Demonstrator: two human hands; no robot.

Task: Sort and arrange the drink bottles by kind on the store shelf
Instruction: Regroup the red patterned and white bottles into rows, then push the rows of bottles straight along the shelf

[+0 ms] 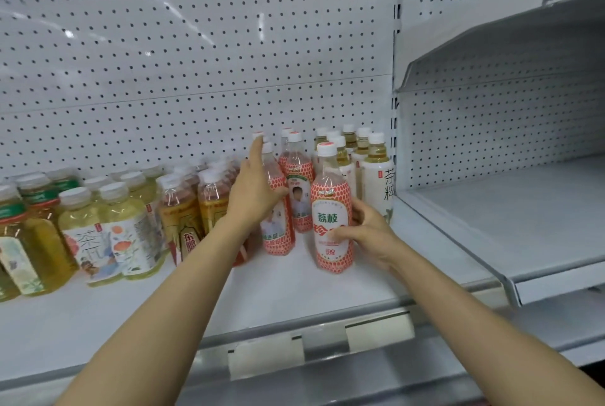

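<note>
Bottles (332, 209) upright on white shelf (294, 291), pegboard (196, 45) behind; adj shelf (491, 225) bare.

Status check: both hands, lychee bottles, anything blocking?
Left hand flat against rear lychee bottle. Right hand wrapped on front lychee bottle, upright on shelf. Nothing blocking.
</note>
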